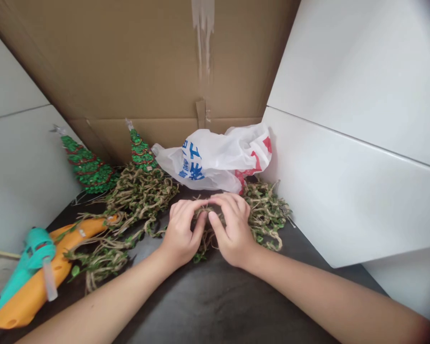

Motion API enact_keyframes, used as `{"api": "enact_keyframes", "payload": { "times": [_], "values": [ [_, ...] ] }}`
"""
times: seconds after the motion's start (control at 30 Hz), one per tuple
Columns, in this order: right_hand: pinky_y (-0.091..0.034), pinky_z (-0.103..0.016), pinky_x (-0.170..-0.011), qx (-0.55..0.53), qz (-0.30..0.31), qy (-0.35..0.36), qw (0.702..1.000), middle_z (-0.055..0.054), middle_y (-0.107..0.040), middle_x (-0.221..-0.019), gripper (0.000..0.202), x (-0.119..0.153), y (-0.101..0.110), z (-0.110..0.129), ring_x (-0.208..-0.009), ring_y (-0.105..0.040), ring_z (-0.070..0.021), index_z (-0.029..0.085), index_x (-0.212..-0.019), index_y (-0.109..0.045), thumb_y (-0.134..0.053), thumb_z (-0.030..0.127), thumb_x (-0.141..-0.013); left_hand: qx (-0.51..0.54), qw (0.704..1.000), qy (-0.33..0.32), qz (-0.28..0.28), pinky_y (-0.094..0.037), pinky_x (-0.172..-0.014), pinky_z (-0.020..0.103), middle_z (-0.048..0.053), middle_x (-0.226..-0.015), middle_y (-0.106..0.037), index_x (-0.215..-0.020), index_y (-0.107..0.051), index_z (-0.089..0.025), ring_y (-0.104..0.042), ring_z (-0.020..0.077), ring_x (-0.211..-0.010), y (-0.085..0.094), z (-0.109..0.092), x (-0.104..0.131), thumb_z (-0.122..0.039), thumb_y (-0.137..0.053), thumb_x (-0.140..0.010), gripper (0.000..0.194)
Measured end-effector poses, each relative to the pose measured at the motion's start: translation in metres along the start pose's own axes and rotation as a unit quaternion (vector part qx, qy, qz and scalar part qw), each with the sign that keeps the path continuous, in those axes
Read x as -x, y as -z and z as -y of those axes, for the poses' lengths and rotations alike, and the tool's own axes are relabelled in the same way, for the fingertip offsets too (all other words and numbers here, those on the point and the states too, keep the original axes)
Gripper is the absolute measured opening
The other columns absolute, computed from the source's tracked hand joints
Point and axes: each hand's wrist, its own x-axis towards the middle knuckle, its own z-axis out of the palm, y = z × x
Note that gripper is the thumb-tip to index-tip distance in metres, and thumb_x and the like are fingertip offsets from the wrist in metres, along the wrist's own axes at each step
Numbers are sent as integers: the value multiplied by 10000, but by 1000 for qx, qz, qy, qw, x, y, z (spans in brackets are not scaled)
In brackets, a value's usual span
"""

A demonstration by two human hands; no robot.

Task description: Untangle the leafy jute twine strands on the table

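Note:
My left hand [184,229] and my right hand [232,229] meet over the dark tabletop, thumbs and fingers curled toward each other. Between them they pinch a leafy twine garland [207,239], brown cord with small green leaves. My fingers hide much of the held part, and a loop hangs below. To the left spreads a tangled heap of the same garland [143,191]. More leafy twine [267,210] lies beyond my right hand, partly under a white plastic bag [218,160] with blue and red print.
Two small green tinsel Christmas trees [89,167] stand at the back left. A teal glue gun [30,253] and an orange tool [52,274] lie at the left edge. Cardboard [146,62] rises behind, and white panels [344,177] border both sides.

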Motion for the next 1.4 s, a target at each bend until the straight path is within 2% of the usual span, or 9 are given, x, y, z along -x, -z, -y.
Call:
{"api": "enact_keyframes", "payload": {
  "times": [0.07, 0.13, 0.33, 0.43, 0.67, 0.77, 0.93, 1.23, 1.4],
  "values": [
    [-333, -457, -970, 8, 26, -10, 1000, -39, -662, -1085, 139, -2, -1, 0, -1107, -509, -240, 251, -1023, -590, -463, 303, -1008, 3, 1000, 6, -7, -474, -855, 358, 61, -998, -670, -1182, -546, -204, -610, 196, -944, -1, 1, 1, -166, -529, -963, 222],
    [-343, -434, -917, 0, 26, -7, 1000, -37, -657, -997, 146, -3, -1, -1, -1022, -521, -221, 235, -955, -572, -445, 279, -1013, 5, 1000, 10, -8, -485, -845, 352, 60, -987, -664, -1171, -539, -205, -616, 194, -937, -1, 1, 2, -179, -534, -963, 210],
    [-400, -392, -869, -93, -73, -8, 993, -44, -587, -924, 163, -1, 1, -5, -909, -531, -192, 226, -936, -506, -363, 224, -1013, 4, 999, -32, 18, -472, -868, 362, 45, -962, -694, -1110, -560, -211, -641, 184, -905, -2, 3, 1, -170, -525, -971, 149],
    [-423, -385, -862, -127, -94, -27, 987, -45, -582, -922, 165, -2, 1, -7, -893, -536, -188, 225, -950, -508, -356, 229, -1015, 6, 999, -46, 28, -461, -867, 367, 39, -941, -707, -1087, -569, -206, -648, 176, -869, 0, 2, 1, -156, -504, -976, 138],
    [-377, -415, -954, -68, -2, 5, 998, -57, -652, -1068, 154, -2, 4, -3, -1031, -570, -209, 224, -1094, -559, -453, 261, -988, 9, 999, -31, 25, -428, -852, 355, 23, -894, -698, -1046, -581, -199, -621, 149, -793, 0, 1, 0, -137, -496, -973, 128],
    [-364, -410, -927, -50, 23, -11, 998, -39, -676, -989, 128, -2, 2, -3, -980, -589, -201, 225, -989, -564, -444, 266, -1001, 7, 1000, -15, 27, -427, -842, 351, 22, -884, -700, -1034, -592, -198, -619, 147, -782, 0, 1, 0, -155, -497, -978, 118],
    [-362, -411, -894, -33, 61, -28, 997, -48, -694, -976, 143, -3, -4, -6, -948, -601, -210, 218, -994, -576, -462, 302, -1000, 1, 1000, 10, 27, -442, -846, 361, 33, -872, -708, -1029, -604, -199, -635, 161, -791, 1, -1, -2, -210, -468, -998, 140],
    [-374, -383, -885, -45, 75, -1, 996, -56, -702, -979, 193, 0, -7, -11, -877, -607, -190, 215, -1017, -563, -372, 242, -1027, -13, 999, 10, 38, -500, -831, 350, 71, -928, -709, -1032, -606, -188, -646, 188, -852, -1, -2, 1, -208, -476, -974, 143],
    [-345, -401, -928, 14, 93, 34, 995, -81, -693, -1038, 225, -3, -3, -8, -969, -611, -211, 188, -1054, -565, -343, 213, -1025, -8, 998, 49, 29, -513, -790, 325, 73, -901, -707, -987, -623, -175, -657, 192, -832, -4, -11, 1, -221, -475, -967, 156]
  ]
}}
